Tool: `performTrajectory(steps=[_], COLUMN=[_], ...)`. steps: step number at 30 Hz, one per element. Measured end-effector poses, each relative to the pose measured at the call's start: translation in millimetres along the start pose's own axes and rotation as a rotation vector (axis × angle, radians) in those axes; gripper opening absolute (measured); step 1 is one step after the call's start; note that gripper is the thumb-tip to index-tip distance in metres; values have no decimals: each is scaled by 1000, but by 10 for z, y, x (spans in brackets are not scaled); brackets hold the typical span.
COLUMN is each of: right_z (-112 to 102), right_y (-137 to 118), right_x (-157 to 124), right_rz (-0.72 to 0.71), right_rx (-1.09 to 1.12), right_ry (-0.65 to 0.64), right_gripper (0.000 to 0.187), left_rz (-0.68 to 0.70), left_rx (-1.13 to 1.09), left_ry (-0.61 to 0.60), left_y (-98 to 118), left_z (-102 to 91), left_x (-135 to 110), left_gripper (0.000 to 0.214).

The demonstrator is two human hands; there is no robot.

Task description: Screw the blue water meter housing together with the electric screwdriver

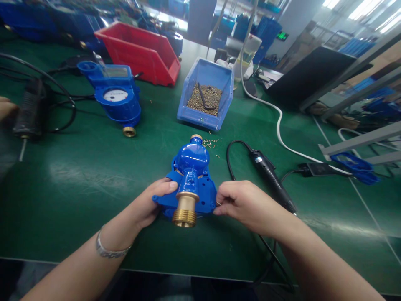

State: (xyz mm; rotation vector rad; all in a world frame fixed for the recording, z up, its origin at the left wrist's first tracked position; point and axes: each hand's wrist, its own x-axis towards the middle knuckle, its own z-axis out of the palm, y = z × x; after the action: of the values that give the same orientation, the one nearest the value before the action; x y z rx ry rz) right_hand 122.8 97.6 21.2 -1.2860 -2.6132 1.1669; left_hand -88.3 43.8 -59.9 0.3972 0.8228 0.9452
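Observation:
A blue water meter (191, 161) with brass threaded ends rests on the green table (103, 200), its threaded outlet towards me. My left hand (158, 194) grips the blue plastic housing on its left side, thumb on top. At the housing's right edge, my right hand (234, 200) is closed in a pinch. A small, thin metallic piece, apparently a screw, shows between its fingertips. Several loose screws (209, 143) lie just behind the meter. Right of my right hand lies a black electric screwdriver (272, 179) with its cable.
A blue bin (202, 119) of small screws holds a dark bent rod. Behind stands a red bin (140, 54). A second water meter (119, 100) stands at left, near another person's hand (6, 109) and a dark screwdriver (31, 108). A white cable (280, 125) crosses the right side.

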Motion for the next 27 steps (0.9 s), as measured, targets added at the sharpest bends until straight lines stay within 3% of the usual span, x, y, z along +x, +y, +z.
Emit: performTrajectory(steps=[4,8,13,16,20,24,27], right_z=[11,147,401,537,776,975,1032], right_y=[79,231,248,124,-43,-107,-121], right_x=[-69,-254,-416,-456,-471,-434,-392], right_rz=[41,188,293,261,256,193,179], right_rx=[304,661,1064,1249,1305,1214,1219], right_ry=[226,472,552,498,409,577,625], right_gripper=[6,16,32,34,24,9,7], left_rz=[-5,27,59,93,162,231,250], left_rx=[1,-15,-25,4,37,14,-26], left_ry=[3,52,196,300,408,438,460], left_y=[-2,-14,-73,-106,-145,-205,-246], left_z=[-5,31,126,218,366,453,461], left_x=[-4,-10,-16,-41,-84,-95,-83], left_gripper=[29,29,38,45,50,49,43])
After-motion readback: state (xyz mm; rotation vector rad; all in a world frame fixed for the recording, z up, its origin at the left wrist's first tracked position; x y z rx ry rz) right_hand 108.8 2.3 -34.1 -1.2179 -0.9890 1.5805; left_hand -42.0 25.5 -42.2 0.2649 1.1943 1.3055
